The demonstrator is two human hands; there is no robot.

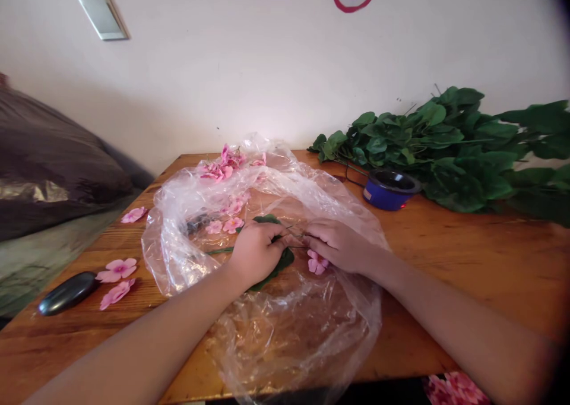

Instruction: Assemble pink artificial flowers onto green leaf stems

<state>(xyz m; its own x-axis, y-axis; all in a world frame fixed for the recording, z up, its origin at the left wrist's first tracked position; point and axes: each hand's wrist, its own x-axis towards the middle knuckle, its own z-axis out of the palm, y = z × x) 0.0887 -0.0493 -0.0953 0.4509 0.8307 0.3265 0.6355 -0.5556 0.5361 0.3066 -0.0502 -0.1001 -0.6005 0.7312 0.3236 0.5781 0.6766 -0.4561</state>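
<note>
— What are we holding?

— Our left hand (258, 253) is curled down, clamped on a slim green stem (220, 250), with a smooth, pointed leaf (283, 261) showing beneath it. Our right hand (338, 244) lies just beside it, and its fingertips (308, 234) reach the thin wire at the stem's end. We can't tell whether they pinch it.

— And the stem rests on what?

— On a crinkled clear plastic bag (294, 334), its thin sheet bunched into glossy folds. A pink five-petalled blossom (317, 262) lies on the plastic just under our right hand.

— What else do we see on the tabletop (418, 310)?

— Its warm, grainy wood carries more soft pink blossoms (116, 269) beside the bag, and others (220, 166) gathered among the far plastic folds. A smooth, oval black object (66, 293) lies at the left.

— And further right?

— A round blue bowl (389, 190) with a dark rim sits against a dense bunch of glossy green leaves (458, 146). Off the tabletop's left edge, we see a dark, sheeny brown cushion (48, 161) with soft, rounded bulk.
</note>
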